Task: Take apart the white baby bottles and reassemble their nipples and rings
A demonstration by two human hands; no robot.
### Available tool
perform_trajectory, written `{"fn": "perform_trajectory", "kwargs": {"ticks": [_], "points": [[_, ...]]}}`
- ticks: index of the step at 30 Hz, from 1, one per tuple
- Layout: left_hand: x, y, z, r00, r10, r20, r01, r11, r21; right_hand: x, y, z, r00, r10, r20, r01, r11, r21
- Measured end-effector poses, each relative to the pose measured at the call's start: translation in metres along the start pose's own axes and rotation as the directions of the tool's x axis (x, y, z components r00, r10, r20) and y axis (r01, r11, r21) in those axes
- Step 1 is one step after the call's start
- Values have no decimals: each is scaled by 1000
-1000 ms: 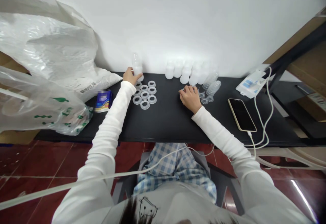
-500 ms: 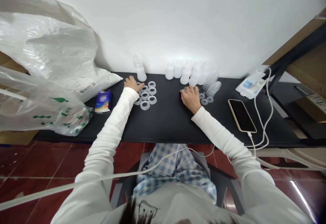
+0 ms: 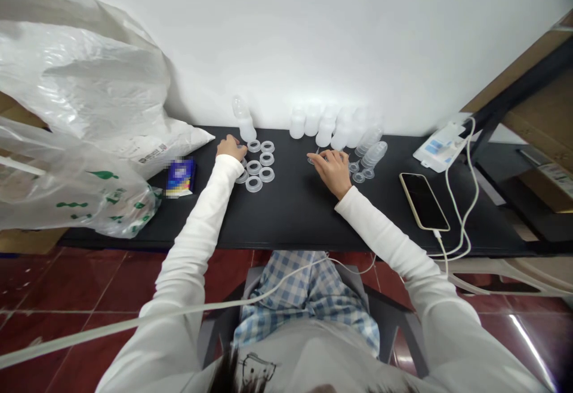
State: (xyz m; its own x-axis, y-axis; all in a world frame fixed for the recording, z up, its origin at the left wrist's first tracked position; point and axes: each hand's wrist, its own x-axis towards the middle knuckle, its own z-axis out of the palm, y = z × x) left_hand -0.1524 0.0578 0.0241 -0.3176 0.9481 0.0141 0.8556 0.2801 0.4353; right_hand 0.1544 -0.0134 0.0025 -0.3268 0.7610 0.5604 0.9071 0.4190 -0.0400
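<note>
On the black table (image 3: 290, 214) lies a cluster of several clear plastic rings (image 3: 259, 166). My left hand (image 3: 230, 147) rests at the cluster's left edge, fingers curled down onto a ring. A single assembled clear bottle (image 3: 244, 120) stands just behind it by the wall. My right hand (image 3: 331, 167) lies further right with fingers pinched on a small clear piece (image 3: 312, 159). A row of white bottles (image 3: 329, 126) stands against the wall behind it, with stacked clear caps (image 3: 373, 153) and a few small clear discs (image 3: 360, 173) beside it.
Large plastic bags (image 3: 76, 118) fill the table's left end, with a small blue packet (image 3: 181, 176) beside them. A phone (image 3: 424, 201) on a white cable (image 3: 461, 214) lies at right, near a white-and-blue box (image 3: 441, 145). Red tiled floor lies below the table's front edge.
My left hand let go of the clear bottle by the wall and dropped onto the rings. My right hand shifted slightly left with a small clear piece at its fingertips.
</note>
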Motion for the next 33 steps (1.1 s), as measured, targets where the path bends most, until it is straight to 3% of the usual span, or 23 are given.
{"fn": "perform_trajectory", "kwargs": {"ticks": [5,8,10,12,13,15,16,19,23,26,33], "points": [[-5,0,-4,1000,-6,12,6,1000,8,-2,-5,-2,1000,29,1,-29,997,66],[-10,6,-8,990,13,-143,-32,990,-134,-3,-6,-1,999,26,-33,-21,986,164],[-20,18,-4,961,48,-273,-143,929,-341,-4,-6,1,997,35,-71,-14,963,268],[-36,36,8,957,89,-275,-246,749,-615,-4,-6,5,988,80,-133,-21,917,397],[-46,47,16,974,127,-190,-228,612,-757,-5,-7,7,979,116,-167,-25,885,465],[-67,67,33,979,201,24,-48,343,-938,-5,-7,10,959,191,-209,-36,816,577],[-77,75,41,960,253,117,53,245,-968,-5,-7,11,953,216,-212,-43,789,612],[-101,91,57,907,347,239,219,96,-971,-6,-8,10,958,229,-170,-71,768,637],[-114,97,61,880,375,293,289,66,-955,-6,-9,9,959,243,-145,-106,784,611],[-116,99,63,882,360,303,314,29,-949,-6,-8,10,949,271,-160,-116,774,622],[-118,98,72,839,488,241,231,82,-969,-5,-7,13,927,313,-205,-115,761,638]]}}
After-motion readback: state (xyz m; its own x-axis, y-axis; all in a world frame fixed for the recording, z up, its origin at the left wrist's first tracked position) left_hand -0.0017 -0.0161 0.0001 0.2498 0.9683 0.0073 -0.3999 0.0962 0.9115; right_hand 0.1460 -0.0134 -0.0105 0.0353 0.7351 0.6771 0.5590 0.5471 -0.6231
